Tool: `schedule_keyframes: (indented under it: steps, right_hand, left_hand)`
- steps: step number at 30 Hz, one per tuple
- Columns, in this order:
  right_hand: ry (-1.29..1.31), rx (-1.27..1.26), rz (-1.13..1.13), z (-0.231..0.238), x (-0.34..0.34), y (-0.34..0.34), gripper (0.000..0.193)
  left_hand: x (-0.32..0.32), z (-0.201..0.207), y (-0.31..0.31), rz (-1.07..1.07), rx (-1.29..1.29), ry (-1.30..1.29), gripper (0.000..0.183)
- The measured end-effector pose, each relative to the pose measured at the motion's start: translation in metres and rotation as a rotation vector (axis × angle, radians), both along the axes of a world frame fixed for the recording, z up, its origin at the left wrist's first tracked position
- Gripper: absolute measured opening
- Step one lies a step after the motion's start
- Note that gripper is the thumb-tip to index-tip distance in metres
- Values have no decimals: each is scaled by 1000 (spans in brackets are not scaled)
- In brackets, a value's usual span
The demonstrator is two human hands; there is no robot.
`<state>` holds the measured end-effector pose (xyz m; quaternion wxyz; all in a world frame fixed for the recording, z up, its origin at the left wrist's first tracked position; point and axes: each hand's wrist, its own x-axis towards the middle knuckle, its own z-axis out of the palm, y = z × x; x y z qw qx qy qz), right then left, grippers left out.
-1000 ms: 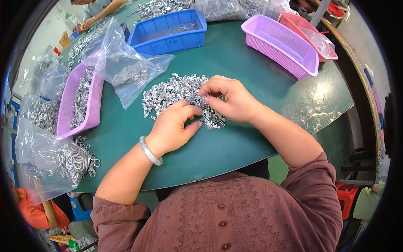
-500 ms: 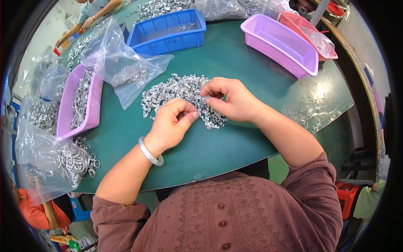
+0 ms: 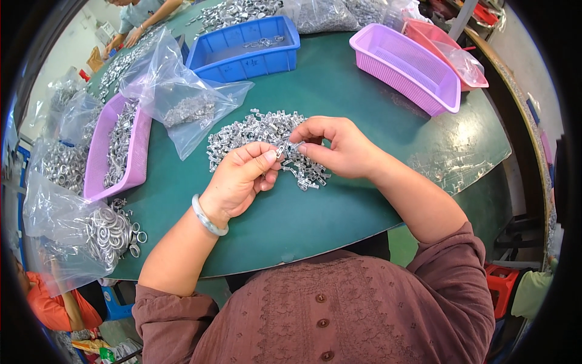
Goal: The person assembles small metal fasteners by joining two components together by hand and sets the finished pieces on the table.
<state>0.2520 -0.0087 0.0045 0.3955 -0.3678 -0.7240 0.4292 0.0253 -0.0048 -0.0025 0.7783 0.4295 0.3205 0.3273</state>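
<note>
Currently, by the left hand (image 3: 242, 177), a small metal piece (image 3: 279, 153) is pinched over the near side of the heap (image 3: 251, 130); rightward, a second piece (image 3: 297, 144) seems gripped by the right hand (image 3: 341, 147). Both are best steadied lightly, by fingertips.

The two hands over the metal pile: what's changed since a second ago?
The left hand has turned, its thumb now uppermost, and its fingers pinch a small metal piece. The right hand has barely moved; the metal pile and blue bin stay put.
</note>
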Motion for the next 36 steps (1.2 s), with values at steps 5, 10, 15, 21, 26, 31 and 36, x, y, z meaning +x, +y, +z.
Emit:
schedule_keyframes:
  steps: [5,10,15,21,26,31,36]
  right_hand:
    - [37,-62,22,1,0,0,17]
    - [66,-88,33,0,0,-1,18]
    - [71,-68,49,1,-1,-1,20]
    - [46,8,47,2,-6,-5,16]
    - [-20,125,-2,5,-9,-9,8]
    - [9,275,-3,0,-10,-3,7]
    - [54,209,2,1,-7,-5,10]
  left_hand:
    - [-1,1,3,16,-60,-70,11]
    - [-1,1,4,-29,-100,-169,10]
    - [-1,0,3,-20,-62,-208,8]
    - [10,4,-5,14,5,1,5]
    - [10,2,-7,21,-34,57,10]
    - [9,1,-4,45,-39,42,10]
    - [3,-1,0,77,-140,-25,8]
